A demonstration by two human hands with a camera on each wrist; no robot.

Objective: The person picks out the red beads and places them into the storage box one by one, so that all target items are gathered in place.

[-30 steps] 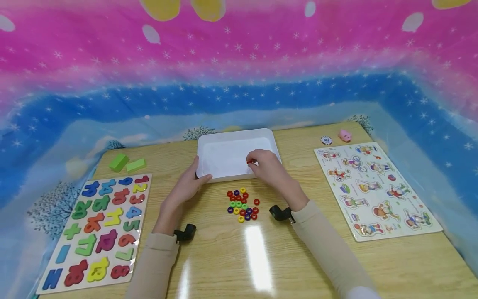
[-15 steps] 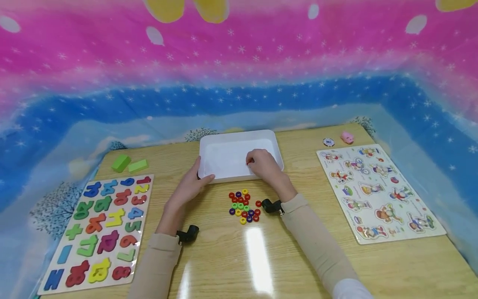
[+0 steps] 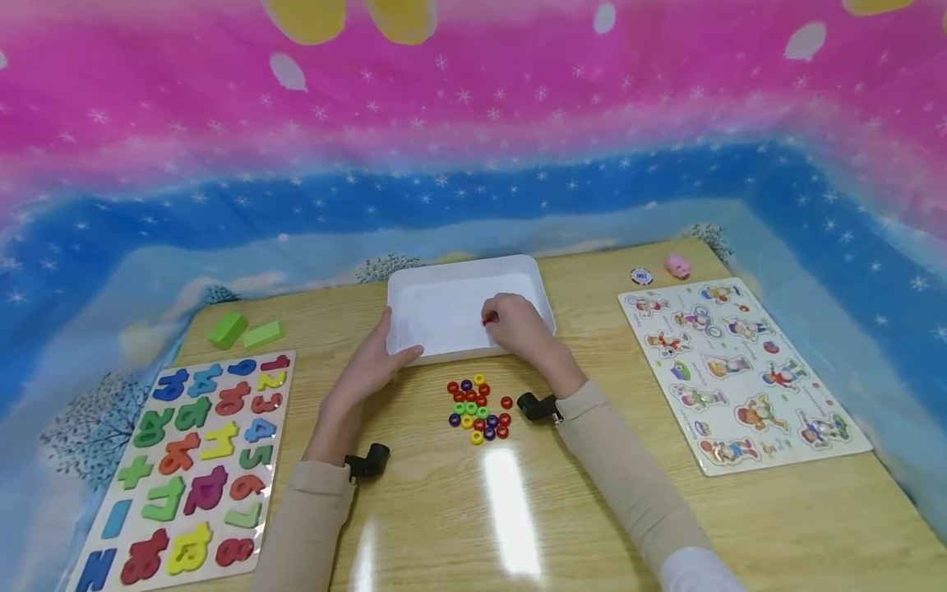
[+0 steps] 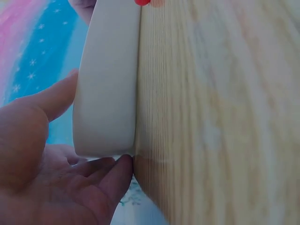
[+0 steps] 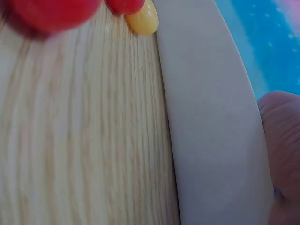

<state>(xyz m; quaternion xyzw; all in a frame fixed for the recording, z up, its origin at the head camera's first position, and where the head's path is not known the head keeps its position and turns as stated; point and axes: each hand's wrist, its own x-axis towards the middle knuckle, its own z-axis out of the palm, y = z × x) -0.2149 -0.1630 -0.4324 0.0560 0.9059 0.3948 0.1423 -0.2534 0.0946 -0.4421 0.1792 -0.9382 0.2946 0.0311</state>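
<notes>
Right fingers [image 3: 498, 303] closed — red piece [image 3: 487, 321] pinched.

Pink-blue snowflake backdrop [image 3: 473, 140], glossy wooden table [image 3: 429, 510]

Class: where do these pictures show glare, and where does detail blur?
Head view: glare streaks the table, lower in frame than the rings; left wrist view: the table's grain smears away from the tray; right wrist view: grain softens leftward.

Number board [image 3: 218, 522], green blocks [image 3: 228, 330] (two), pink pig [image 3: 677, 265]
</notes>
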